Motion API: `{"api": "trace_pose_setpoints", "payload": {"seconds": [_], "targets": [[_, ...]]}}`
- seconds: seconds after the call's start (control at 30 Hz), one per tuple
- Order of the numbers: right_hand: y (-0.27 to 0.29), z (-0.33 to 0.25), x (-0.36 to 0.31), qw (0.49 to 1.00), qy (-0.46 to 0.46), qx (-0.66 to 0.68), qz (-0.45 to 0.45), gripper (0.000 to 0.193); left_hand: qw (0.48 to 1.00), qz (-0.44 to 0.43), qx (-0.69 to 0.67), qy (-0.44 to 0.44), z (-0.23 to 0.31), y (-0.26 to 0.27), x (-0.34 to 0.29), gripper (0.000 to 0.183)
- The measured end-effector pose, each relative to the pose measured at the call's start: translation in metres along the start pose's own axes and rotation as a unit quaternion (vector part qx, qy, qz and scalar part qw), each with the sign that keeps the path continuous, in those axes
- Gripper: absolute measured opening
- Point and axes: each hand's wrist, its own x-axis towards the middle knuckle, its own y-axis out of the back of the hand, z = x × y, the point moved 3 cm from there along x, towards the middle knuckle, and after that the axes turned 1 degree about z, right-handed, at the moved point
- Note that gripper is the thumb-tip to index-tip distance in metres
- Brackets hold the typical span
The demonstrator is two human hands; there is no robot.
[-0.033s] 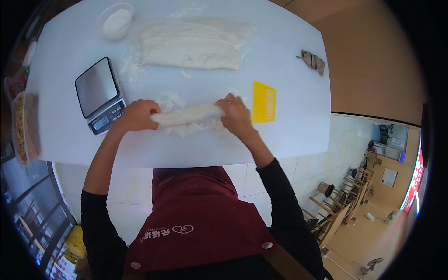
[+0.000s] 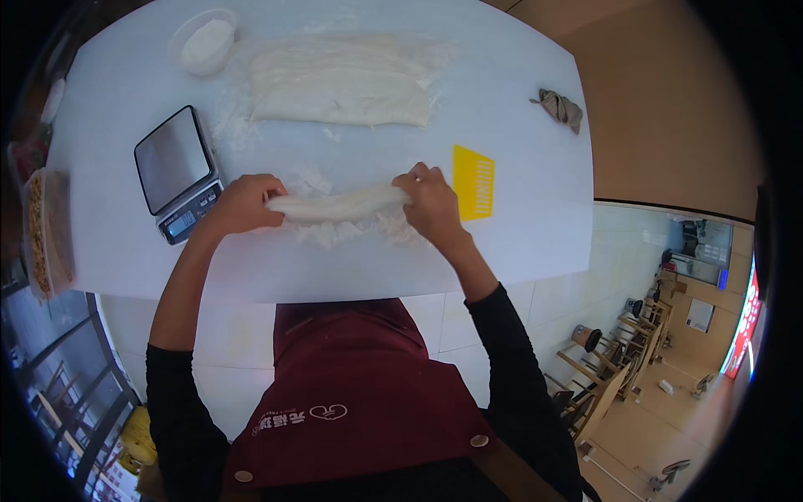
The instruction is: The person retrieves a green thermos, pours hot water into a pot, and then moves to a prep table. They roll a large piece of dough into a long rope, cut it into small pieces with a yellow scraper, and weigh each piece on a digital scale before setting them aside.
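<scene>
Between my hands stretches a long pale strip of dough [image 2: 341, 205] just above the floured table. Its left end is in the closed fingers of my left hand [image 2: 249, 203]. My right hand [image 2: 430, 199] grips the other end, its fingers curled round it. Loose flour [image 2: 330, 234] lies under and around the strip. Farther back rests a large flat slab of dough [image 2: 341, 88], dusted with flour. A yellow slotted scraper [image 2: 474, 182] lies to the right of my right hand. The digital scale [image 2: 174, 159], its plate bare, stands beyond my left hand.
A white bowl of flour [image 2: 206, 43] stands at the back left of the white table [image 2: 527, 243]. The crumpled brown cloth [image 2: 560, 110] lies near the right edge. A clear container [image 2: 48, 234] sits at the left edge. Wooden chairs [image 2: 615, 356] stand away to the right.
My hands have moved slightly apart, and the dough strip between them is a little longer and thinner. Both hands keep their grip on its ends.
</scene>
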Motion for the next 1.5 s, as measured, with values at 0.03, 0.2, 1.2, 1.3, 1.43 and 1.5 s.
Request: {"api": "trace_pose_setpoints", "payload": {"seconds": [0.03, 0.2, 1.2, 1.3, 1.43, 1.5], "targets": [[0.005, 0.009, 0.003, 1.0, 0.001, -0.017, -0.019, 0.037, 0.999, 0.049, -0.002, -0.01, 0.004, 0.006, 0.002, 0.033], [0.02, 0.037, 0.009, 0.999, 0.016, -0.027, -0.027, 0.031, 0.968, 0.076, 0.214, -0.109, 0.012, 0.006, 0.003, 0.046], [-0.049, -0.016, -0.065, 0.982, 0.176, 0.029, -0.07, 0.057, 0.937, 0.236, 0.255, -0.039, 0.006, -0.119, -0.039, 0.051], [-0.013, 0.018, -0.092, 0.983, 0.12, -0.025, 0.134, 0.056, 0.955, 0.22, 0.197, -0.035, 0.001, -0.132, -0.072, 0.053], [-0.007, 0.098, -0.058, 0.946, -0.234, -0.024, 0.221, 0.061, 0.938, 0.293, 0.144, -0.119, 0.026, -0.116, -0.036, 0.055], [-0.032, 0.109, -0.042, 0.969, -0.207, -0.088, 0.1, 0.059, 0.938, 0.276, 0.171, -0.123, 0.043, -0.118, -0.004, 0.054]]}}
